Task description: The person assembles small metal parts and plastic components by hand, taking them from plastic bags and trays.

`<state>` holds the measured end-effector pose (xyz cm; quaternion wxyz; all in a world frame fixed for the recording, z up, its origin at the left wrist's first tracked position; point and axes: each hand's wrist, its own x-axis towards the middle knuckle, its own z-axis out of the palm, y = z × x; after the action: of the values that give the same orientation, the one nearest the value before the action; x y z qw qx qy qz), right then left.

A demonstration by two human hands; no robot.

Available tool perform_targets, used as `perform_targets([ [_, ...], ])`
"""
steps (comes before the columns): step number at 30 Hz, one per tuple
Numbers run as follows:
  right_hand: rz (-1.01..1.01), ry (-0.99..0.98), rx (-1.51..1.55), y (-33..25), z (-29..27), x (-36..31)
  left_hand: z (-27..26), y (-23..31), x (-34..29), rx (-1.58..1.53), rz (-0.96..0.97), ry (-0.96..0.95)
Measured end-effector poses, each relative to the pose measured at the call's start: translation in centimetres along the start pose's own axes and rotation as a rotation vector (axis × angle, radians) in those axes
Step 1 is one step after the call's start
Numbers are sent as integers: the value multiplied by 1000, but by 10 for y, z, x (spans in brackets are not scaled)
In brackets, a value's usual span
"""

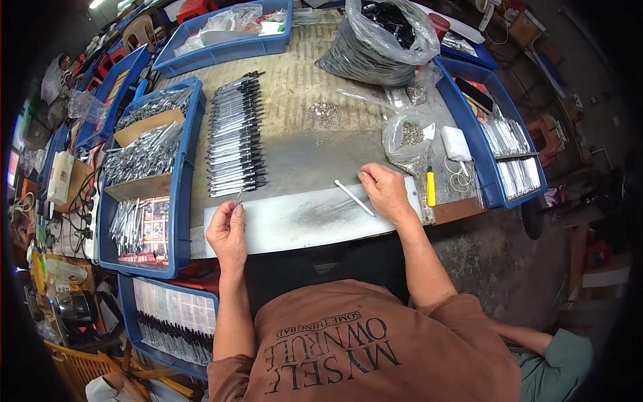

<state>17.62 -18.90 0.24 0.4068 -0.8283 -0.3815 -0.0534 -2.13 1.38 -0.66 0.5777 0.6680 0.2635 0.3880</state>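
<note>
My left hand (228, 228) is over the left end of a pale board (281, 231) at the table's front edge. Its thumb and fingertips pinch a thin, dark metal piece whose kind I cannot make out. My right hand (386, 193) is over the board's right part with fingertips pressed together; whatever they hold, if anything, is hidden. Between the hands a slim white-and-silver rod (355, 197) lies slanted on the board, its lower end close to my right hand. Beyond my left hand, a neat row of silver rods with black ends (234, 137) lies on the table.
Blue trays of silver rods stand at the left (186, 201) and right (499, 171). Small metal parts (324, 112) are heaped mid-table. A bag of tiny parts (405, 151) and a yellow-handled screwdriver (431, 187) lie right. A big plastic bag (375, 60) stands behind; other people sit nearby.
</note>
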Motion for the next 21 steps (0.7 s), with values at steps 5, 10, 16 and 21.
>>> perform_targets([
  [5, -2, 1, -12, -1, 0, 0, 0, -2, 0, -19, -10, -9],
  [10, 8, 0, -15, -2, -1, 0, -1, -7, 1, -2, 36, 0],
  [16, 13, 2, 2, 0, 0, 0, 0, -6, 1, 10, 66, -10],
  [21, -3, 5, -2, -1, 0, 0, 0, -7, 1, -3, 58, -7],
])
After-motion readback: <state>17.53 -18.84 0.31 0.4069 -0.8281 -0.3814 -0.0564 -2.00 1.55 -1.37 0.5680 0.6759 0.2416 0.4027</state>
